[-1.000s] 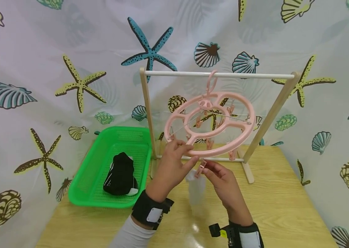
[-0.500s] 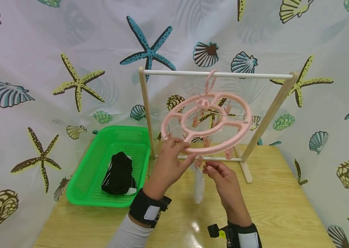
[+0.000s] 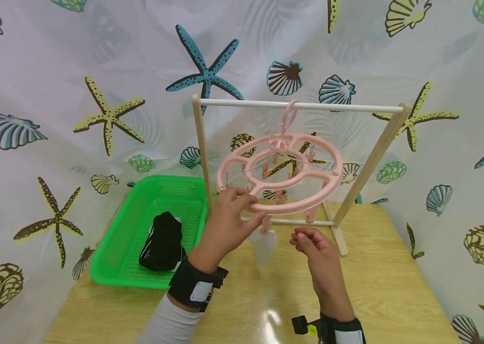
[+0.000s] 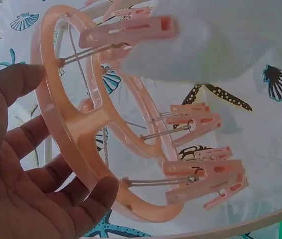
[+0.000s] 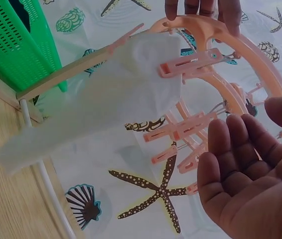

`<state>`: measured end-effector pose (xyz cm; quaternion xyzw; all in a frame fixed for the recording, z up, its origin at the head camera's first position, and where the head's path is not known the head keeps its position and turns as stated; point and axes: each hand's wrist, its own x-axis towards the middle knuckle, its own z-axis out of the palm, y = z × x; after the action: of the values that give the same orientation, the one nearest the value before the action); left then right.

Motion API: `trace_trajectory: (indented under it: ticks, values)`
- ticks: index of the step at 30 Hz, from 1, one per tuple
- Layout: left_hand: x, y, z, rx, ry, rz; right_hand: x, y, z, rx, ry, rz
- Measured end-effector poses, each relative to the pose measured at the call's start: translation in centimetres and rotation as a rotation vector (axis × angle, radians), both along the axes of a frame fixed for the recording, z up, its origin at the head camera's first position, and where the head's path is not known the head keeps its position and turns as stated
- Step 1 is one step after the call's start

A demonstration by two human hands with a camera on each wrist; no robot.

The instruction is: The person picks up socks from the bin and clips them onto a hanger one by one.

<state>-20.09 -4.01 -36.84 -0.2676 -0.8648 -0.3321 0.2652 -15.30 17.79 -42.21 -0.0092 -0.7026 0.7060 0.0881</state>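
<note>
Shell-print sheet [image 3: 139,52] behind table [image 3: 379,267]. We've L grip [image 3: 225,224] holding pink hanger [image 3: 289,208] by rim, R grip [image 3: 319,246] loose w/ nothing. White cloth [image 5: 116,89] hangs from clip [image 5: 188,64] below; could drop if bite's shallow, IMO.

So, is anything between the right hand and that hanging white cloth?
Nothing visible. In the head view, only a gap separates the right hand from the white cloth, which hangs from a pink clip. The left hand holds the pink ring, outside that gap.
</note>
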Motion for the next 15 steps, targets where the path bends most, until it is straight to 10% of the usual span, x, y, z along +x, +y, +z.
trace_trajectory:
  ticks: [15]
  values:
    - [-0.4, -2.0, 1.8, -0.121, -0.018, -0.070, 0.4, 2.0, -0.3, -0.172, 0.038, -0.202]
